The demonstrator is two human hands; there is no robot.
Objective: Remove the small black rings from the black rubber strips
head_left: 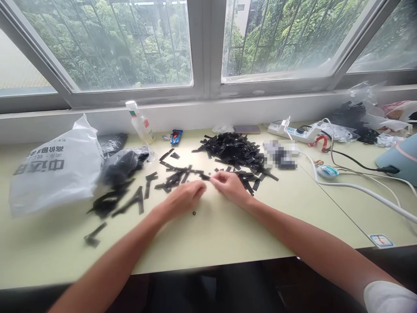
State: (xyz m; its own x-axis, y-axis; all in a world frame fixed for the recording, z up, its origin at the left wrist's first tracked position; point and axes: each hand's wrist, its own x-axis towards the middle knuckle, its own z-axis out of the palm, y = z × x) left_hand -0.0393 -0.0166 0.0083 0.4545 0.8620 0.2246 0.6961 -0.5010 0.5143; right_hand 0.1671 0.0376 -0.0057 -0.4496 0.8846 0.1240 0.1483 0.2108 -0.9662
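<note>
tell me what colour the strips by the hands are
Black, all of them: the strips at the fingertips and the pile behind. The head view shows it.

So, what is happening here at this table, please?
A person sits at a pale green table by a window. Both hands meet over it: the left hand and the right hand pinch a short black fabric strip between their fingers. A heap of black strips lies behind the right hand, loose black strips are scattered to the left, and a tiny black ring lies below the left hand.
</note>
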